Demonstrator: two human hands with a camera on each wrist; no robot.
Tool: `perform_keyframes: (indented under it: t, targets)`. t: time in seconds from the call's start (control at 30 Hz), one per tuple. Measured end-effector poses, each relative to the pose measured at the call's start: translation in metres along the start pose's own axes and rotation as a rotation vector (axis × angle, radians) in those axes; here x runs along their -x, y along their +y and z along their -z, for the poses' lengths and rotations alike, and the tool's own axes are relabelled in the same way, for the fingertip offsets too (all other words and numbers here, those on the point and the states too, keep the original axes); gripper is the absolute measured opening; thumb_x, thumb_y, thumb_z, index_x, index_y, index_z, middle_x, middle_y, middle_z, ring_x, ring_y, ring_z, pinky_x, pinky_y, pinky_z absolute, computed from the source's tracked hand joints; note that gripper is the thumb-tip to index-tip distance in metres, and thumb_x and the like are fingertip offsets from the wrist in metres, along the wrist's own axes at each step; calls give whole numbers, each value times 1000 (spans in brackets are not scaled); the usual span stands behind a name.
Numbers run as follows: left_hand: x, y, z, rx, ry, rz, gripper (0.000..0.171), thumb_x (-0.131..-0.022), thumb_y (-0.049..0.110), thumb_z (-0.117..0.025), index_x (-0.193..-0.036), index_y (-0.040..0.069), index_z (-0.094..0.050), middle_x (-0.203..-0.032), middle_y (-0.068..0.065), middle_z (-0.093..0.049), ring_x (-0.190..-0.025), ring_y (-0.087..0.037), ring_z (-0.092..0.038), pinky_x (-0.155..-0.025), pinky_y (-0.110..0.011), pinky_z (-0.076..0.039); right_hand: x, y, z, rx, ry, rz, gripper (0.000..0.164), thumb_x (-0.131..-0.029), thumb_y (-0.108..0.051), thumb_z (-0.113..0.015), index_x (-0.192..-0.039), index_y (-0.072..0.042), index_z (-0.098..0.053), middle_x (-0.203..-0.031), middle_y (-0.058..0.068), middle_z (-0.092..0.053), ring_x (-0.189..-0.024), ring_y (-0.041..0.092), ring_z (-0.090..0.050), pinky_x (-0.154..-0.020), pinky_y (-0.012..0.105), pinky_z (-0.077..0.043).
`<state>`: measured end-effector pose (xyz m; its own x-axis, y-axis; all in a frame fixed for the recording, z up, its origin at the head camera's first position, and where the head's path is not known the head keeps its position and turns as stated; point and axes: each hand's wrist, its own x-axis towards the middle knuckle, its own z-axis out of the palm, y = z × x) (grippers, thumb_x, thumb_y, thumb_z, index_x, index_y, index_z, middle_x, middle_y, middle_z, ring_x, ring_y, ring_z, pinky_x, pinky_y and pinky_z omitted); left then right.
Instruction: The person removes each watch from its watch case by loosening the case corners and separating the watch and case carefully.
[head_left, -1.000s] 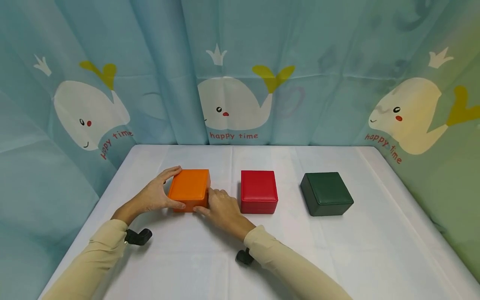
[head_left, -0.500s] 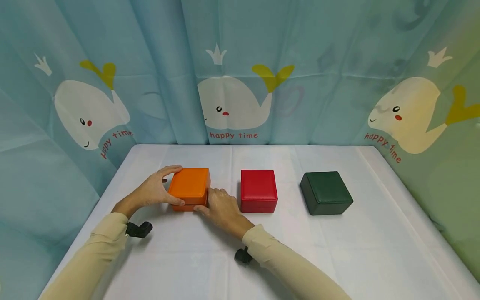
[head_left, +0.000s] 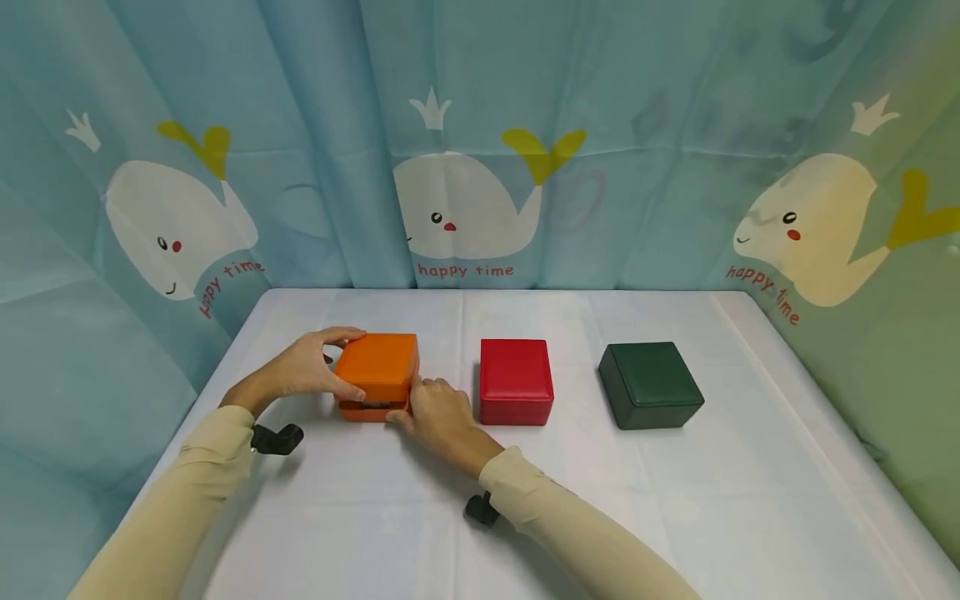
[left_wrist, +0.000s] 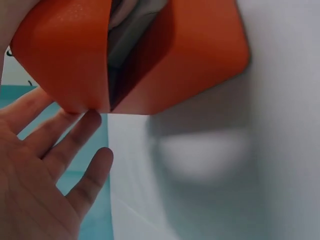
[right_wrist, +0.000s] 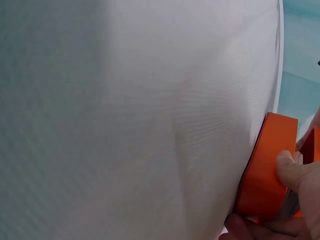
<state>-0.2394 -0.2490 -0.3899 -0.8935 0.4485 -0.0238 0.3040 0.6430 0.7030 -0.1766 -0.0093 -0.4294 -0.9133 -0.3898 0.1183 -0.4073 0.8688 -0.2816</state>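
Observation:
An orange box (head_left: 378,362) sits at the left on the white table, its lid tilted up at the front and its back edge still against the base. My left hand (head_left: 303,367) grips the lid, thumb at the front and fingers at the back. With the thumb on its front and fingers at its right side, my right hand (head_left: 442,417) holds the base (right_wrist: 267,170). Through the gap in the left wrist view, a grey thing (left_wrist: 132,37) shows inside; most of it is hidden.
A closed red box (head_left: 516,379) stands just right of my right hand. Farther right is a closed dark green box (head_left: 652,383), turned slightly. A blue curtain (head_left: 480,208) with printed whales hangs behind the table.
The orange lid was closed a second ago. Its front has risen with my left hand, and a dark gap has opened above the base. The right hand stays at the base.

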Motion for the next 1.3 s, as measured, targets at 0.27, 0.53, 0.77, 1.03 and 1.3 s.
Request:
perform_keyframes:
  t: [0.27,0.53,0.77,1.03,1.3]
  targets:
    - [-9,10,13,-44,-83,87,90,-73,38,-92,-146,2,-52,-131,-20,-58,-111,-34,-53,-84,-42,-50,-1,-5,-2,165,38,32,57,-92,-55,-69,-114,-2,-64,-85,4,-68,-76,18,-63,-60,35,-56]
    - [-19,14,27,-29,-187,178,89,-75,43,-88,-147,4,-53,-137,-21,-54,-118,-35,-49,-91,-48,-45,-1,-12,0,270,-10,21,64,-94,-55,-66,-121,3,-65,-93,7,-70,-82,20,-63,-64,33,-56]
    - [-30,19,41,45,-277,239,82,-82,41,-83,-148,4,-52,-147,-23,-49,-130,-36,-48,-108,-57,-37,1,-14,-1,347,64,54,72,-92,-58,-67,-123,8,-66,-90,9,-70,-79,19,-62,-61,29,-56]
    - [-34,16,47,71,-305,274,77,-86,43,-77,-149,7,-52,-154,-22,-42,-142,-40,-33,-112,-59,-30,0,-15,-4,363,42,44,75,-93,-58,-65,-128,8,-64,-95,10,-70,-82,19,-62,-63,29,-56]
    - [-36,12,47,119,-318,304,77,-88,46,-74,-151,9,-50,-158,-21,-35,-145,-39,-28,-114,-60,-25,0,-14,-4,372,45,50,75,-92,-59,-66,-128,7,-64,-92,9,-70,-80,18,-62,-61,28,-57]
